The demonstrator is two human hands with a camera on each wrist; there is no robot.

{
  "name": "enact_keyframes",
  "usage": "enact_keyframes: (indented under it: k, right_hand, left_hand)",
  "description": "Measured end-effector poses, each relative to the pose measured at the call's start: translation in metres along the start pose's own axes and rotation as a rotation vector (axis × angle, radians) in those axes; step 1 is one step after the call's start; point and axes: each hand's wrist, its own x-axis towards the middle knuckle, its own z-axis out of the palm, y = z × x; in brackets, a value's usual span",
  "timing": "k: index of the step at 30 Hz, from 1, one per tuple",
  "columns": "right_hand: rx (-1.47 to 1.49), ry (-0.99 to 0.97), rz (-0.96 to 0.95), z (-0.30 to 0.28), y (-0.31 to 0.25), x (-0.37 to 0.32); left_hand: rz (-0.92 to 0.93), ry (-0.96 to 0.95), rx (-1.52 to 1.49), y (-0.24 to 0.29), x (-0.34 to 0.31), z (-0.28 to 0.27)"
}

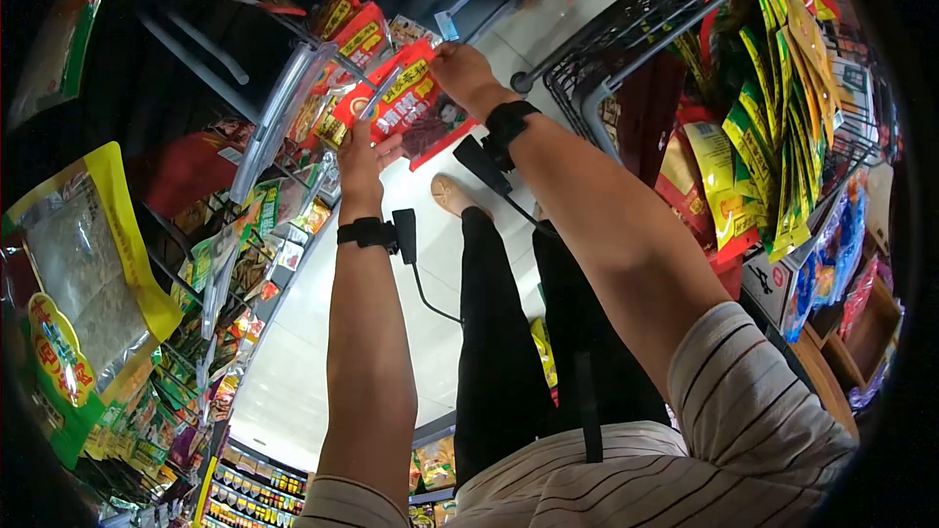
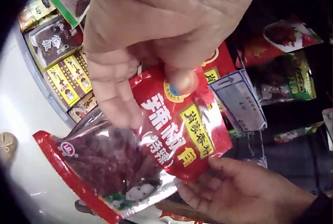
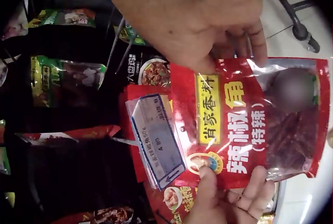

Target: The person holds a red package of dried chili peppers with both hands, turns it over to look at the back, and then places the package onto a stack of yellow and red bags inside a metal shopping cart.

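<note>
A red bag of dried chilies (image 1: 416,103), with a clear window, is held between both hands in front of a shelf rack. My left hand (image 1: 360,164) pinches one side edge, thumb on the red printed front in the left wrist view. On the opposite edge my right hand (image 1: 468,73) grips the bag, its fingers curled. The header edge of the bag is right beside a white price tag (image 3: 158,141) at the end of a display hook. More red packets (image 1: 360,31) hang behind it on the rack.
At the right stands a black wire shopping cart (image 1: 626,59) near yellow and green hanging packets (image 1: 768,117). A large yellow-edged bag (image 1: 93,264) hangs at the left, close to my left forearm. Boxes and packets (image 2: 67,78) line a lower shelf.
</note>
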Motion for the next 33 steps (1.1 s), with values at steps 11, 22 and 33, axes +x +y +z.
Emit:
enact_keyframes:
  k: [11, 22, 33]
  right_hand:
    - [0.526, 0.035, -0.019, -0.002, -0.021, -0.004]
    - [0.289, 0.128, -0.048, -0.01, -0.044, 0.001]
    - [0.478, 0.2, -0.183, 0.008, -0.052, -0.011]
  left_hand:
    - [0.094, 0.08, -0.071, 0.012, -0.014, 0.011]
    - [0.137, 0.044, -0.119, 0.019, -0.002, 0.014]
    - [0.139, 0.171, -0.164, 0.024, 0.032, 0.011]
